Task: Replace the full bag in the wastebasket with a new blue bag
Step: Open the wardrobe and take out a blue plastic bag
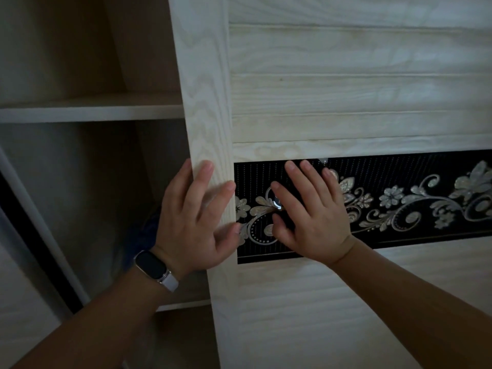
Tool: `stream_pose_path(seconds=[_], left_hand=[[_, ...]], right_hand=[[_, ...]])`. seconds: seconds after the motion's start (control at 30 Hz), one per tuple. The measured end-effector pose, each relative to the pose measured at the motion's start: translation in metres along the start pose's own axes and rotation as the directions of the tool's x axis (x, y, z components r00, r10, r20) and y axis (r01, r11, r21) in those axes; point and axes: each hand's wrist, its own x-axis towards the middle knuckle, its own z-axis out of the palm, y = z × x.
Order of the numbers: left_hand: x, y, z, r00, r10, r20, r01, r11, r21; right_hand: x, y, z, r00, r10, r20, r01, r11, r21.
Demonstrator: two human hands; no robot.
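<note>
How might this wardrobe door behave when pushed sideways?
Likely rigid and heavy: the wardrobe door is a broad wood-grain panel. The glossy floral band under the right hand may slip; the left hand at its edge seems surer.

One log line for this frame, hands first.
left hand: flat on pale wood cabinet door edge; right hand: flat on black floral panel; wooden shelves left; dark blue item behind left wrist, unidentifiable

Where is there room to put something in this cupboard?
The shelf left of the door looks bare, and the dim space under it is open above the left hand. Lower down it is crowded: something blue sits behind that wrist. The right hand lies flat on the black panel.
</note>
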Motion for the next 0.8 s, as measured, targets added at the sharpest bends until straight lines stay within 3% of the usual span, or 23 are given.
stream_pose_path(seconds=[0.4, 0.6, 0.8], left_hand=[[0.016, 0.032, 0.023, 1.0, -0.011, -0.001, 0.011, 1.0, -0.021], [0.02, 0.039, 0.02, 1.0, -0.02, 0.012, 0.02, 0.998, -0.067], [0.021, 0.027, 0.005, 0.996, 0.059, 0.069, -0.045, 0.982, -0.181]], right_hand=[[-0.018, 0.035, -0.015, 1.0, 0.026, 0.016, -0.026, 1.0, -0.003], [-0.018, 0.031, -0.027, 0.992, 0.081, 0.097, -0.08, 0.997, -0.013], [-0.007, 0.005, -0.05, 0.954, 0.211, 0.212, -0.216, 0.976, 0.0]])
